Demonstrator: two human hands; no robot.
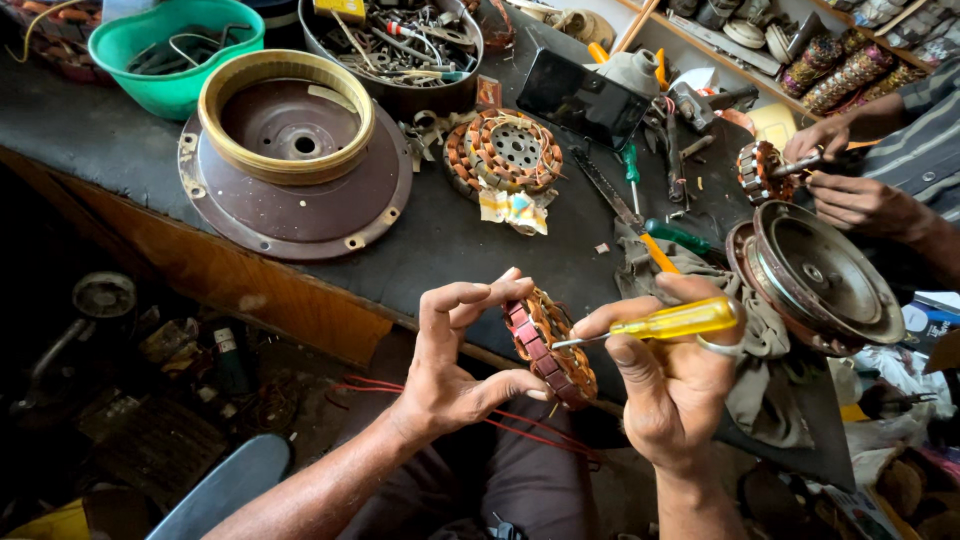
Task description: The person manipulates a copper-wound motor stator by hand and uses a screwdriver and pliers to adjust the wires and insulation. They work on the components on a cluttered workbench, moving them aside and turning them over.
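- Green plastic basin (160, 50): far left on the desk (440, 240), holding dark wires and bits of metal.
- Brown round motor cover (295, 175): lies flat near the desk's front edge, with a yellowish ring (285, 115) sitting on top of it.
- Dark tray of mixed tools (400, 45): behind the cover, at the back of the desk.
- Spare copper-wound stator (505, 150): flat on the desk, mid-way along, with a scrap of paper just beside it.
- Left hand (450, 370): fingers curled and grasping the wound stator (550, 345) by its rim, thumb below, fingertips above.
- Wound stator: held on edge in the air, just in front of the desk's near edge, between the two hands; red wires (520, 425) trail beneath it.
- Right hand (670, 385): fingers clenched around a yellow-handled screwdriver (675, 320), whose tip touches the stator windings; a ring shows on one finger.
- Grey cloth (760, 330): on the desk behind the right hand, under a second brown motor housing (820, 275).
- Another person's hands (850, 185): far right, working on a small stator of their own (760, 170).
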